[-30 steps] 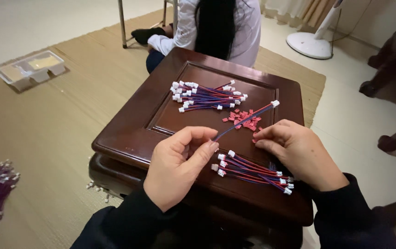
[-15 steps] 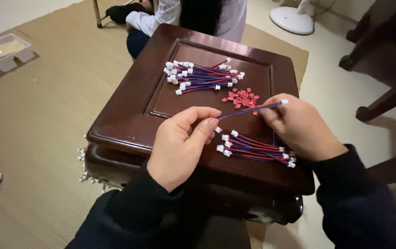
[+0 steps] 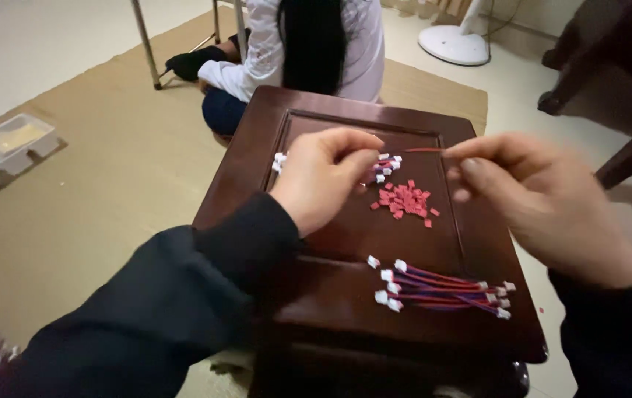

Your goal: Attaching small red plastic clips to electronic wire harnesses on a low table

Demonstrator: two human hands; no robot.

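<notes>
Both hands are raised above the dark wooden table (image 3: 257,169), stretching one thin red wire lead (image 3: 423,149) between them. The left hand (image 3: 323,177) has its thumb and fingertips pinched together over the lead's near end, at about 9 o'clock from the lead's visible stretch; the right hand (image 3: 544,203) pinches the other end between thumb and forefinger at about 3 o'clock. Both grips look fully closed on the wire, with nothing else in either hand. By my reading the step in hand is working on a single lead: it has been taken up and is being held taut, probably to fit or check an end piece, with the little pile of red plastic housings (image 3: 404,201) lying on the tabletop just below the wire, at 6 o'clock from it. The next move would call for a fine, steady pinch and good alignment, since both the wire end and the housings are very small. A bundle of red and blue leads with white connectors (image 3: 441,289) lies at the table's near edge, toward 5 o'clock, and a second bundle (image 3: 384,168) at the far side is mostly hidden behind the left hand. The hands are motion-blurred, so the lead's ends and any connector on them cannot be made out. A seated person in a white top (image 3: 309,44) at 12 o'clock is cut off by the frame, as is a clear plastic tray (image 3: 6,147) on the mat at 9 o'clock.
</notes>
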